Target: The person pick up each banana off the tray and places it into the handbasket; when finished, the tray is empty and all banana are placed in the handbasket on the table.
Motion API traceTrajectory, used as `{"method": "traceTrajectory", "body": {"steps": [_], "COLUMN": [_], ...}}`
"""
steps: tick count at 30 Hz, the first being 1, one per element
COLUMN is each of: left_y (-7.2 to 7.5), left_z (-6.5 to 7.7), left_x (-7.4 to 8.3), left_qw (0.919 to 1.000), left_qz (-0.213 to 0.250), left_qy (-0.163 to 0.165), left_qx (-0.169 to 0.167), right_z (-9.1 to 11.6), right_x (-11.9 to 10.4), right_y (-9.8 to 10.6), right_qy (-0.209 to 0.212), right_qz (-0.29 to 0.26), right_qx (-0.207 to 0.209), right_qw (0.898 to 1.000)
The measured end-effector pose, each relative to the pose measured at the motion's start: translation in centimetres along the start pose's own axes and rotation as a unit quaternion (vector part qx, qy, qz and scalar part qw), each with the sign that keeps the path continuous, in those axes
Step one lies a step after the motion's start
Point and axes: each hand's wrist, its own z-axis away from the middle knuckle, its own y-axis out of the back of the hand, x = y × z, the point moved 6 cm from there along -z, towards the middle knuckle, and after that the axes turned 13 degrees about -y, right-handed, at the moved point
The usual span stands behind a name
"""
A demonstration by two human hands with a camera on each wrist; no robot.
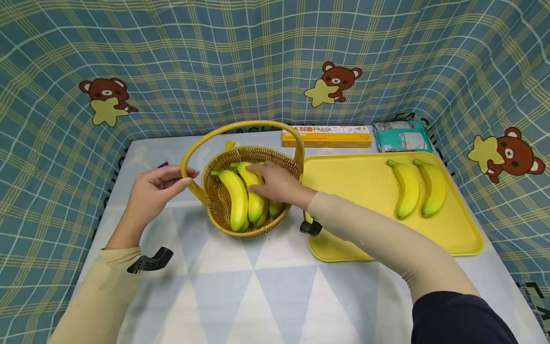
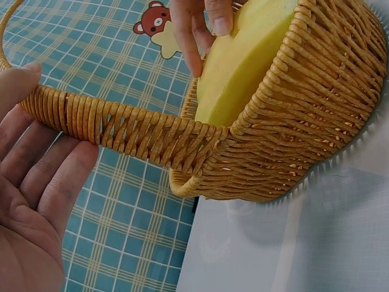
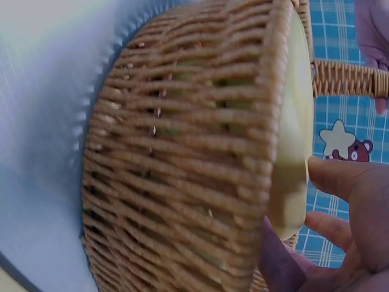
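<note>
A wicker basket (image 1: 221, 225) with a tall arched handle (image 1: 234, 126) stands on the table left of the tray. My left hand (image 1: 155, 191) pinches the left side of that handle, thumb on one face and fingers on the other. Several bananas lie in the basket, one banana (image 1: 236, 200) along its left side. Reaching in over the right rim, my right hand (image 1: 279, 181) holds the middle banana (image 1: 256, 210) between thumb and fingers. Another banana (image 1: 276, 208) shows partly beneath this hand. In the left wrist view, right fingertips (image 2: 222, 25) press on yellow peel.
Two bananas, a left one (image 1: 407, 191) and a right one (image 1: 433, 191), lie on a yellow tray (image 1: 343, 177). Behind it are a pasta box (image 1: 326, 139) and a teal packet (image 1: 401, 136). A small yellow item (image 1: 230, 144) peeks out behind the basket. Checked cloth (image 1: 266, 57) walls the table.
</note>
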Motion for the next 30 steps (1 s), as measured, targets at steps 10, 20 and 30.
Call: {"method": "traceTrajectory", "body": {"steps": [10, 20, 30], "left_y": [-0.2, -0.3, -0.1], "left_z": [-0.2, -0.2, 0.0], "left_x": [0.2, 0.1, 0.0], "left_qw": [0.9999, 1.0, 0.9999], "left_qz": [0.001, 0.003, 0.007], "left_qy": [-0.009, -0.009, -0.013], "left_qx": [-0.003, 0.0, 0.0], "right_z": [1.2, 6.2, 10.7], "right_x": [0.5, 3.9, 12.5], "right_y": [0.5, 2.6, 5.7], "right_qy": [0.025, 0.059, 0.004], "right_qz": [-0.031, -0.038, 0.004], "right_qx": [0.025, 0.103, 0.18], "right_qw": [0.999, 0.992, 0.984]}}
